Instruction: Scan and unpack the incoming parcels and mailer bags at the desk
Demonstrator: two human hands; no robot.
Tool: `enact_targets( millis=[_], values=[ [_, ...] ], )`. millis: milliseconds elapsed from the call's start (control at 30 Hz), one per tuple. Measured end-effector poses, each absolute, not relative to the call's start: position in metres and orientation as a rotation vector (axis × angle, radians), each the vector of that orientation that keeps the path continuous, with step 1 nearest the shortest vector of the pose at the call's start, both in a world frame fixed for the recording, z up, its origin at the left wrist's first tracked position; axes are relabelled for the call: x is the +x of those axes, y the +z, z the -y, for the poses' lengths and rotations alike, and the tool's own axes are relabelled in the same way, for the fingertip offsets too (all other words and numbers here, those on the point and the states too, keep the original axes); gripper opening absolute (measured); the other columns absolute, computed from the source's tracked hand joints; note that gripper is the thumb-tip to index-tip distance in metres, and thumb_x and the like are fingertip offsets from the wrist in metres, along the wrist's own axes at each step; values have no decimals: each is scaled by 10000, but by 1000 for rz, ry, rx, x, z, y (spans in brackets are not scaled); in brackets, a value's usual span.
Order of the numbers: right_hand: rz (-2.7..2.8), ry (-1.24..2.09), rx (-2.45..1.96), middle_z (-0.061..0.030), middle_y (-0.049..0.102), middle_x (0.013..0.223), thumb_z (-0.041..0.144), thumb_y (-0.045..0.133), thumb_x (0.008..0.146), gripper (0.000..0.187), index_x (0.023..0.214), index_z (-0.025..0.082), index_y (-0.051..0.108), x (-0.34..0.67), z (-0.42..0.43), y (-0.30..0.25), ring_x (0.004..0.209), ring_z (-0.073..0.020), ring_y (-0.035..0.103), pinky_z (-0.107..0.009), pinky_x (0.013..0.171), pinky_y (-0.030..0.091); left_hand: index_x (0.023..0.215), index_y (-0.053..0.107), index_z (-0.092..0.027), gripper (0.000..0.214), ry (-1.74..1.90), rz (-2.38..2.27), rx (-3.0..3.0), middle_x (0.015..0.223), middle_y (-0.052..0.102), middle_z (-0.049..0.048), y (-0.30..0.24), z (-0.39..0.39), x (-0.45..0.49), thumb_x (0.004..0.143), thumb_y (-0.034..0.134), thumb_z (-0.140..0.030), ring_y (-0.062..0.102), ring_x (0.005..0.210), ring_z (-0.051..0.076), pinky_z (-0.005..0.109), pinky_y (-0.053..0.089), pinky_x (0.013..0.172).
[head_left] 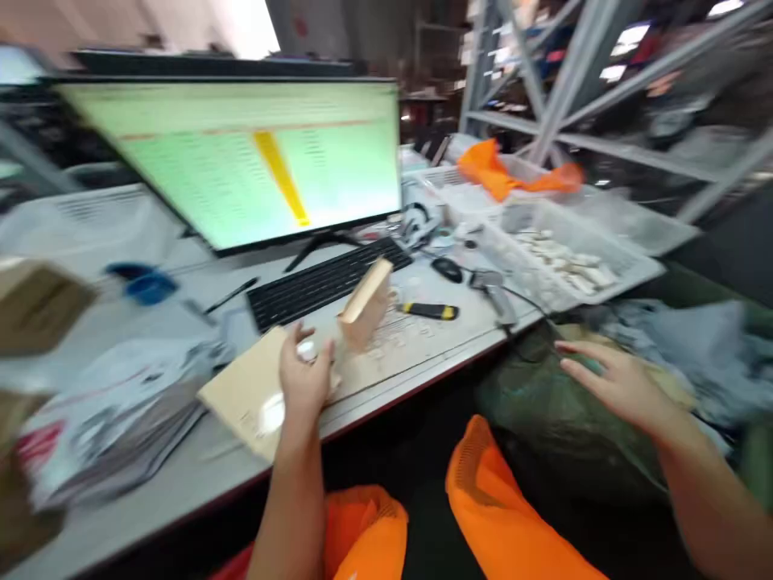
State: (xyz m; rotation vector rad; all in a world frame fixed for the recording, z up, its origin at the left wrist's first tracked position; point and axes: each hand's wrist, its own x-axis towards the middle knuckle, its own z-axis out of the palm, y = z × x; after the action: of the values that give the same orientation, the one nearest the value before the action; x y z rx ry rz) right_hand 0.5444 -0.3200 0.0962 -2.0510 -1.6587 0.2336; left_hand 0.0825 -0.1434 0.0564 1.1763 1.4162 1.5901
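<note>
My left hand (302, 377) is over the desk, its fingers curled round a small white round piece (307, 350); blur hides the kind. Beneath that hand lies a flat tan cardboard sheet or envelope (245, 395). Just beyond it a small brown cardboard box (367, 306) stands on the desk. My right hand (609, 383) is off the desk's front edge at the right, fingers stretched out and holding nothing. Below it is a dark green bag (543, 411), with crumpled grey-blue plastic (694, 346) beside it.
A monitor (241, 161) stands behind a black keyboard (326, 282). Right of it lie a yellow-black cutter (430, 311), a mouse (447, 269) and a corded handheld scanner (492, 294). A white basket (537, 274) holds white pieces. Plastic bags (121, 411) are piled left; a metal rack (561, 89) stands right.
</note>
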Motion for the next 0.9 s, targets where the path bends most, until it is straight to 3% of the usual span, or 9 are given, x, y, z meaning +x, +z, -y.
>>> enact_targets(
  millis=[100,200,300,367,467,567,633,733,900],
  values=[
    [1817,264,-1765,-113,746,1278,570,554,965,463,1191,234,777,495,255,65,1176,-318,704,-440,985,588,1047,677,-185,393,1764,-1373,861,1020,692,38,55,158,53,724,780,-385,568,544,81,204,465,446],
    [1751,-19,-1834,-237,625,1431,562,497,954,594,1286,123,719,487,192,50,1359,-395,575,-554,1154,448,827,604,-183,240,1854,-1074,426,857,643,3,65,162,44,702,709,-359,581,555,101,226,487,483],
    [1555,1,-2350,-399,573,1381,675,523,908,832,1406,16,617,523,139,35,1321,-539,555,-667,1040,456,803,591,-177,140,1835,-905,136,790,621,-2,73,170,37,742,630,-298,636,641,118,249,552,629],
    [1489,205,-2537,-420,626,1247,722,610,844,846,1333,34,663,551,111,22,1224,-567,608,-661,951,485,840,604,-177,102,1879,-910,86,806,643,6,74,176,35,789,644,-257,697,758,141,260,567,741],
    [1420,313,-2479,-363,682,1097,629,762,746,545,989,143,727,572,87,8,1185,-536,629,-624,927,496,898,585,-199,235,1955,-942,196,942,707,30,70,178,42,800,779,-287,747,971,217,337,582,851],
    [1196,356,-2279,-215,684,913,476,902,557,463,713,265,521,566,89,12,1146,-476,623,-603,946,495,922,524,-222,492,2011,-952,350,1036,742,53,63,173,62,714,911,-445,758,977,256,383,601,806],
    [961,511,-2039,-107,645,826,380,930,457,559,713,284,443,553,102,20,1029,-392,647,-538,867,545,901,483,-231,581,2028,-968,389,908,745,26,58,169,82,670,933,-516,742,789,207,325,582,697],
    [755,784,-1686,-2,597,746,385,870,479,499,813,253,525,532,126,30,703,-217,617,-359,610,557,845,447,-236,561,1898,-912,458,649,650,-50,51,170,124,674,921,-481,606,546,127,236,493,566],
    [763,1060,-1256,62,524,611,384,856,554,438,854,228,579,504,164,43,505,-107,479,-228,466,426,783,478,-219,403,1456,-764,629,554,582,-46,42,179,190,755,823,-424,525,499,110,218,427,528]
  ],
)
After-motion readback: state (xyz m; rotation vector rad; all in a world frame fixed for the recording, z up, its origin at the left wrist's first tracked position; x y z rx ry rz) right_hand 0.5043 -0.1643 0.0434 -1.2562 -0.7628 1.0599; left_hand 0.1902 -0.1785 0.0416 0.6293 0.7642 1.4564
